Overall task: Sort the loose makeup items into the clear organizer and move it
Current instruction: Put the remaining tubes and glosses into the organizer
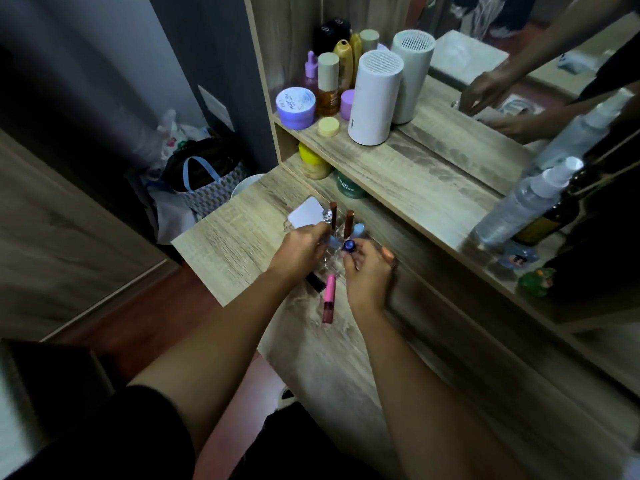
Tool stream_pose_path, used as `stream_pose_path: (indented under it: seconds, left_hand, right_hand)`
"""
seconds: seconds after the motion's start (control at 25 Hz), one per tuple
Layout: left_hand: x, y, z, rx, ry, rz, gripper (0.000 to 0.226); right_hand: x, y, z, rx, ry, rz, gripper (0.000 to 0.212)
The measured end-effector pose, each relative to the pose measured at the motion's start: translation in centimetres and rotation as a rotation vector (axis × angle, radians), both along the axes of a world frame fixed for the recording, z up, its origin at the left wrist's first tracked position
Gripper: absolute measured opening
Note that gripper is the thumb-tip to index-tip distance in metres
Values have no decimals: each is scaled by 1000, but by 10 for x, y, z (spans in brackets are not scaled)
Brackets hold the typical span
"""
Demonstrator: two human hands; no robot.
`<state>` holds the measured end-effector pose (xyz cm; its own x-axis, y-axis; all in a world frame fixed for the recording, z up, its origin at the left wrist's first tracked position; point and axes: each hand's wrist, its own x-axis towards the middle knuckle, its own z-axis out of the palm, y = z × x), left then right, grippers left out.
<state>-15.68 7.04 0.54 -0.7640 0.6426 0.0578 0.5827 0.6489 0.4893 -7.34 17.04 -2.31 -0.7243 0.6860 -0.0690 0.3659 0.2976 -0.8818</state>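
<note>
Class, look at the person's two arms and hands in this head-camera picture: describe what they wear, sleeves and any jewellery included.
Both forearms are bare down to the hands. The left hand and right hand wear no gloves, and no watch or bracelet shows at either wrist. A short dark sleeve covers the left upper arm. Any rings are too blurred to tell.

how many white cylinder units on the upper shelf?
1: the white cylinder stands on the upper shelf beside the jars. The second cylinder behind it is its mirror reflection.

Left hand (300, 249) and right hand (367, 271) close together, fingers curled.
</note>
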Motion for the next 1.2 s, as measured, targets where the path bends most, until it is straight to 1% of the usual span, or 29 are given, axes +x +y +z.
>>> stream_pose_path:
  seconds: [0.2,0.36,0.48,0.6,0.68,0.84,0.92,1.0,1.08,1.16,1.2]
  left_hand:
    - [-3,10,0,-6,15,-67,19]
    - [-5,14,-4,-31,27,-98,23]
    - [-6,16,-6,-97,25,-104,27]
    - [-6,17,-6,-111,47,-108,28]
    - [-5,15,-5,-83,85,-107,27]
    - [1,0,-1,45,137,-56,21]
    - [2,-17,-3,87,145,-19,18]
    - [1,-41,-9,83,110,50,17]
    - [-1,-68,-18,50,40,139,17]
    - [1,-89,-29,5,-35,229,18]
    - [3,-95,-33,-25,-97,279,22]
  right_hand:
    - [-3,0,-3,-23,-2,4,36]
    - [-5,1,-7,38,-21,3,33]
    - [-6,1,-10,54,-39,0,30]
    - [-6,-3,-11,49,-32,-24,32]
    - [-7,-4,-9,24,-44,-21,33]
    - [-3,-7,-3,7,-44,-57,34]
    - [4,-12,-1,36,-24,-85,29]
    - [10,-19,-2,98,-45,-20,21]
    - [12,-24,-7,212,-111,169,16]
    - [9,-28,-11,313,-182,355,20]
    - [6,-31,-13,370,-232,416,24]
